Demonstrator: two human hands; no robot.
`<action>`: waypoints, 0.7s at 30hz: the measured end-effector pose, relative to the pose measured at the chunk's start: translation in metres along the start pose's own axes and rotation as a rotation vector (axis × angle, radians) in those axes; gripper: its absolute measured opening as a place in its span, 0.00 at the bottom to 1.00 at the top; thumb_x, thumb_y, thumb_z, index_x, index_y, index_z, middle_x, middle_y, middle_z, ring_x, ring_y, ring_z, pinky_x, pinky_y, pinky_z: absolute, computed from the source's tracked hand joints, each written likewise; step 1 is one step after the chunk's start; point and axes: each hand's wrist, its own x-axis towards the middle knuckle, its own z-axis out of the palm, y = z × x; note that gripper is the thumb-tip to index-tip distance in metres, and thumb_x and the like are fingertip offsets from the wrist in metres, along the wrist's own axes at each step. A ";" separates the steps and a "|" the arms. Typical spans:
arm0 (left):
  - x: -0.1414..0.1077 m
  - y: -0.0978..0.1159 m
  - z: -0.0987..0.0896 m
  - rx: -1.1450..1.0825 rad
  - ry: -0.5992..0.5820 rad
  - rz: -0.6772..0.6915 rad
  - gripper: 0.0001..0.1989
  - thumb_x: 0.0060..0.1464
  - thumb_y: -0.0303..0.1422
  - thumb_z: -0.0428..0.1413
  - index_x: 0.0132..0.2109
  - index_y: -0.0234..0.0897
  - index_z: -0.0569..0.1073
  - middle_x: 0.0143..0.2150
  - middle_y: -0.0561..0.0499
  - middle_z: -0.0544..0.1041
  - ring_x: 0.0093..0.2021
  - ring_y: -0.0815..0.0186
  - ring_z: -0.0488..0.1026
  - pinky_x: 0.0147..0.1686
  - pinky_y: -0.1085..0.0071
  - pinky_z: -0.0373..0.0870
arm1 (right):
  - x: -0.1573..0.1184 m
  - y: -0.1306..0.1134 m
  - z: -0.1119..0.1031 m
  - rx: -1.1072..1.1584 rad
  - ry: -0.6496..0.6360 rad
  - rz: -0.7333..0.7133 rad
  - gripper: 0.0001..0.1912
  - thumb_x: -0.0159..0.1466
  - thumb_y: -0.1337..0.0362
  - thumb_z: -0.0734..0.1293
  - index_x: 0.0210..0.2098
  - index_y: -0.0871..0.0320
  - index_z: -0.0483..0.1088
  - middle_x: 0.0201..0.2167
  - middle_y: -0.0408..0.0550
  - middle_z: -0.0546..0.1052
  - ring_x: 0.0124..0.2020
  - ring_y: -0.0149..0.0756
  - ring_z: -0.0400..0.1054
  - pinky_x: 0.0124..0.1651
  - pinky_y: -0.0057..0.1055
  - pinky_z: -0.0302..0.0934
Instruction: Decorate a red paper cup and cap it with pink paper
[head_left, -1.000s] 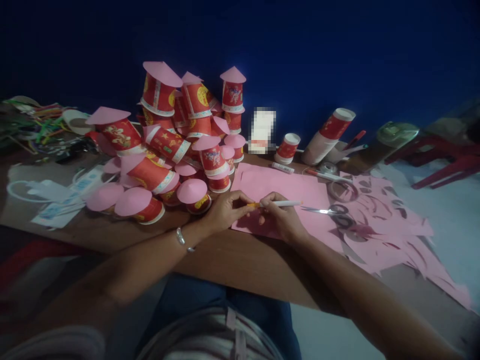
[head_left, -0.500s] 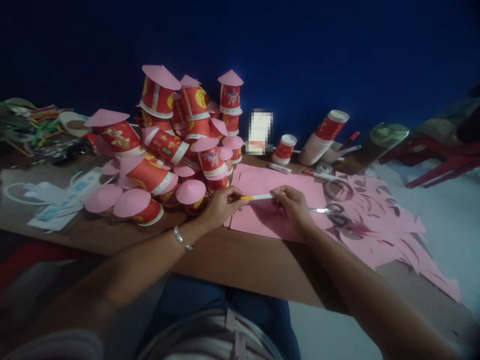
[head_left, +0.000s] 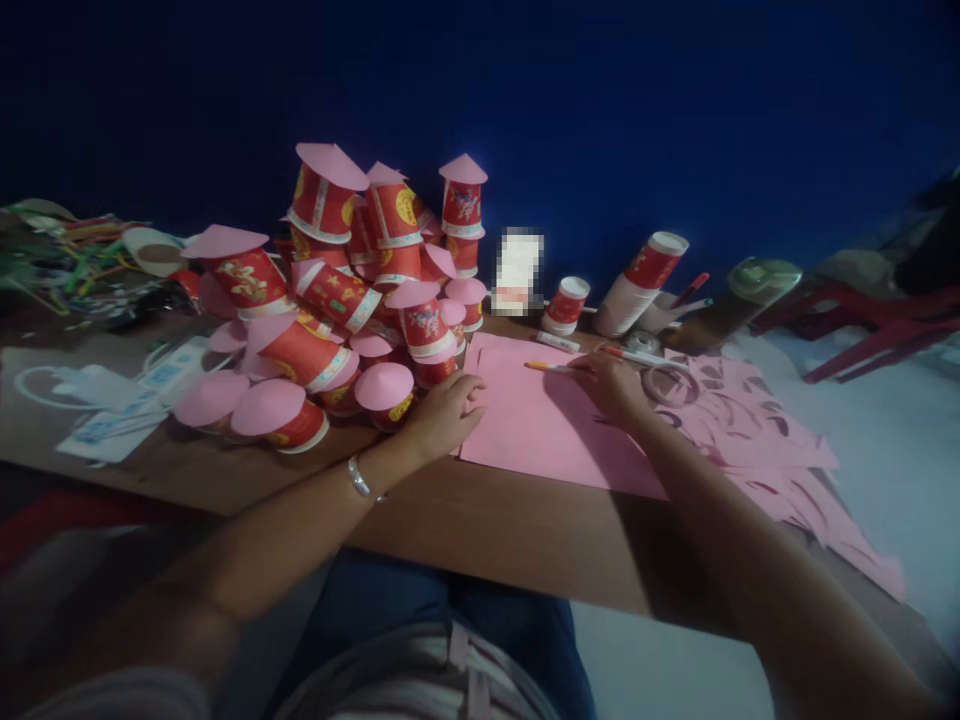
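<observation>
My right hand [head_left: 616, 388] is low over the right part of the pink paper sheets [head_left: 517, 430], its fingers closed round the back end of a slim white pen [head_left: 552, 367] whose orange end points left. My left hand [head_left: 450, 412] rests by the left edge of the sheets, fingers loosely curled with a gap to the thumb and nothing visible between them. Close to its left stands a red paper cup with a pink cone on top [head_left: 385, 392]. A clear ring like a tape roll [head_left: 672, 384] lies just past my right hand.
Stacked red cups with pink cones [head_left: 327, 200] fill the left. Cut pink scraps [head_left: 750, 420] cover the right. Behind the sheets are a phone-like blurred object [head_left: 519, 265], a glue stick [head_left: 557, 342], a small cup [head_left: 565, 304] and a leaning cup stack [head_left: 645, 278]. A power strip [head_left: 154, 385] lies far left.
My hands have parted. My left hand has let go of the pen's orange end, and my right hand has moved right with the pen. The scissors beside it are now mostly hidden.
</observation>
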 end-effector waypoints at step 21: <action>-0.001 0.003 0.000 0.356 -0.109 -0.100 0.21 0.57 0.39 0.62 0.54 0.36 0.69 0.48 0.41 0.79 0.47 0.52 0.78 0.43 0.61 0.73 | -0.072 -0.003 -0.041 -0.466 -0.210 -0.128 0.12 0.70 0.69 0.62 0.38 0.62 0.78 0.38 0.58 0.80 0.42 0.46 0.74 0.40 0.36 0.64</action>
